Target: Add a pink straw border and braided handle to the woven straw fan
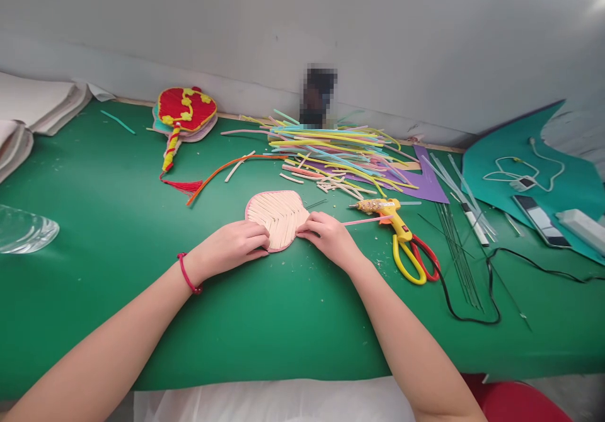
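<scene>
A rounded, fan-shaped piece lies on the green table in front of me. Cream strips cover it in a slanted, herringbone-like pattern, and a thin pink edging follows its rim. My left hand is closed on its lower left edge, thumb at the near side. At the right edge, my right hand pinches, its fingertips against the rim. A pink pipe cleaner runs out to the right from under that hand, toward the glue gun. Fingers partly hide the piece's two sides.
A glue gun lies right of my hands, by red-and-yellow-handled scissors and a black cord. Behind are piled pipe cleaners and a red fan. Green wires and a phone lie right; a glass left.
</scene>
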